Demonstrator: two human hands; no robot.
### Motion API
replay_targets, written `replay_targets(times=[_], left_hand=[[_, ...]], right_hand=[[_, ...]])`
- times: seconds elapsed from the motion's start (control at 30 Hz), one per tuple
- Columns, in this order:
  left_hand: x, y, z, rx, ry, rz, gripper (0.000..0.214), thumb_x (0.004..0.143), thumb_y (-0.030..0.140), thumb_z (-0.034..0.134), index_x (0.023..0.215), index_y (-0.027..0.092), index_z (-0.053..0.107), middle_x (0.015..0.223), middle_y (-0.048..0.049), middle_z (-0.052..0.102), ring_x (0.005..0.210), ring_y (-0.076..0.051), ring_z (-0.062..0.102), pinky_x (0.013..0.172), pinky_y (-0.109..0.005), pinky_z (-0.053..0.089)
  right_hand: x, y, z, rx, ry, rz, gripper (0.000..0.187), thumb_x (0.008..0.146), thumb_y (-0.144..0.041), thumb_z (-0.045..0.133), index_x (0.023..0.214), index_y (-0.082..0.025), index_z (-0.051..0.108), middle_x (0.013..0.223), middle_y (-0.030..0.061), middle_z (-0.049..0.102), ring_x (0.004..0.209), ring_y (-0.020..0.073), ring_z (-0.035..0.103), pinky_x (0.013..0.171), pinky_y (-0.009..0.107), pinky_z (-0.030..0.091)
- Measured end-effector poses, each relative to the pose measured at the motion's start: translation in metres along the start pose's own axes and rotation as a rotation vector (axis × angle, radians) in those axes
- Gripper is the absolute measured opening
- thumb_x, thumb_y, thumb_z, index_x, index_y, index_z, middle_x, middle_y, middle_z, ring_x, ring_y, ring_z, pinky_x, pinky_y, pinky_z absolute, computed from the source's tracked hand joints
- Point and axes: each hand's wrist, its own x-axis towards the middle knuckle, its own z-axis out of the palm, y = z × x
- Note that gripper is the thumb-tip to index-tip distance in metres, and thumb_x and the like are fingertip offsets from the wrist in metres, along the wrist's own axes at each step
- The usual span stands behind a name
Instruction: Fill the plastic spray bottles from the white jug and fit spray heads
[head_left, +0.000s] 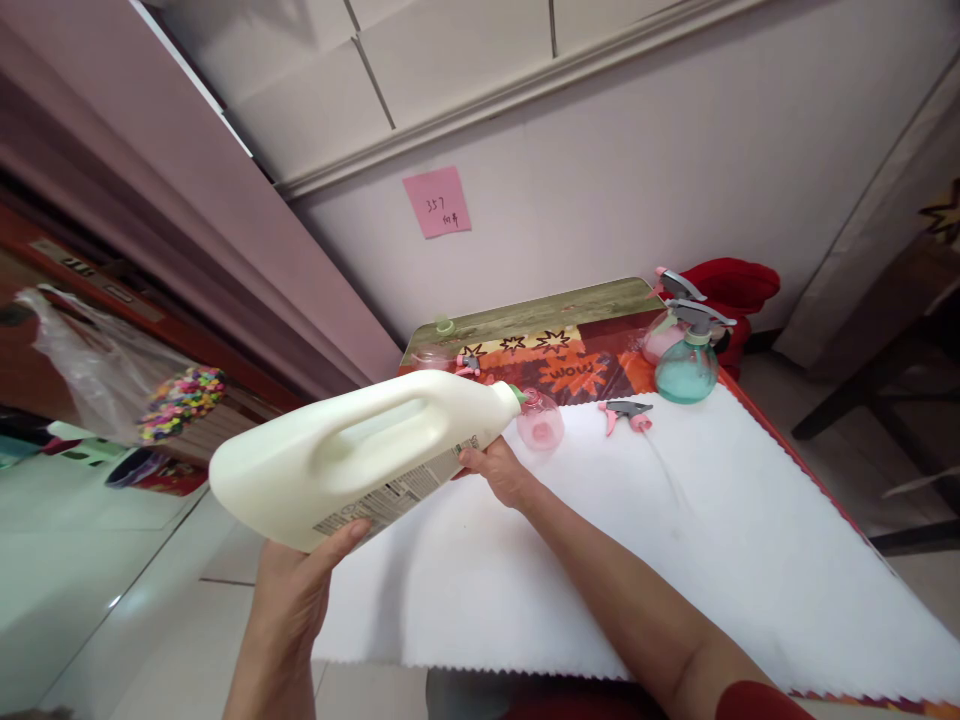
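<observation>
Gripping the white jug (367, 482), left hand (304, 568) and right hand (499, 472) aim its spout at the pink bottle (541, 428)! Pouring seems underway, fill level unclear; right of that bottle, a loose sprayer (630, 411) presumably awaits fitting. Farther right, the teal bottle (686, 372) is already topped.

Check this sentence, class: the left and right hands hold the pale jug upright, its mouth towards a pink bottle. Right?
Not upright: the head view shows the pale jug tipped well over. The left hand and right hand do hold it, its mouth towards a pink bottle.
</observation>
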Motion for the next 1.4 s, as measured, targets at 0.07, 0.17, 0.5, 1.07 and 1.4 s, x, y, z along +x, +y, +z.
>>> replay_targets(times=[0.07, 0.17, 0.5, 1.07, 1.4], left_hand=[[0.0002, -0.0017, -0.0029, -0.018, -0.022, -0.032, 0.075, 0.054, 0.031, 0.097, 0.124, 0.017, 0.075, 0.120, -0.0115, 0.079, 0.118, -0.038, 0.071, 0.095, -0.044, 0.063], [-0.0001, -0.0030, -0.0053, -0.032, -0.042, -0.033, 0.075, 0.056, 0.031, 0.097, 0.126, 0.018, 0.074, 0.122, -0.0109, 0.078, 0.120, -0.037, 0.070, 0.098, -0.044, 0.062], [0.0006, -0.0055, -0.0055, -0.038, -0.051, -0.039, 0.076, 0.057, 0.031, 0.097, 0.128, 0.020, 0.074, 0.124, -0.0109, 0.078, 0.121, -0.037, 0.070, 0.098, -0.043, 0.062], [0.0007, -0.0042, -0.0055, -0.008, -0.032, -0.040, 0.075, 0.054, 0.033, 0.097, 0.124, 0.018, 0.075, 0.121, -0.0125, 0.078, 0.121, -0.040, 0.068, 0.100, -0.049, 0.061], [-0.0002, -0.0029, -0.0049, -0.020, -0.030, -0.047, 0.072, 0.053, 0.032, 0.097, 0.121, 0.019, 0.076, 0.117, -0.0112, 0.079, 0.118, -0.038, 0.070, 0.097, -0.046, 0.062]], right_hand=[[0.0003, 0.0012, -0.0003, 0.000, -0.009, -0.004, 0.067, 0.063, -0.058, 0.092, 0.115, -0.022, 0.069, 0.103, 0.0052, 0.078, 0.094, 0.0238, 0.074, 0.071, 0.033, 0.063], [0.0004, 0.0037, -0.0011, -0.004, -0.022, -0.008, 0.067, 0.065, -0.058, 0.091, 0.117, -0.022, 0.068, 0.105, 0.0060, 0.078, 0.096, 0.0242, 0.074, 0.073, 0.034, 0.063], [-0.0003, 0.0022, 0.0000, -0.011, -0.014, 0.005, 0.069, 0.065, -0.059, 0.091, 0.119, -0.022, 0.068, 0.109, 0.0073, 0.078, 0.100, 0.0260, 0.073, 0.074, 0.036, 0.064], [-0.0003, 0.0024, 0.0000, -0.010, -0.017, 0.006, 0.070, 0.064, -0.060, 0.091, 0.118, -0.022, 0.068, 0.107, 0.0071, 0.078, 0.097, 0.0248, 0.074, 0.073, 0.035, 0.063], [-0.0007, -0.0008, 0.0024, -0.013, 0.005, 0.022, 0.072, 0.060, -0.062, 0.092, 0.116, -0.022, 0.068, 0.107, 0.0073, 0.078, 0.100, 0.0270, 0.073, 0.073, 0.037, 0.064]])
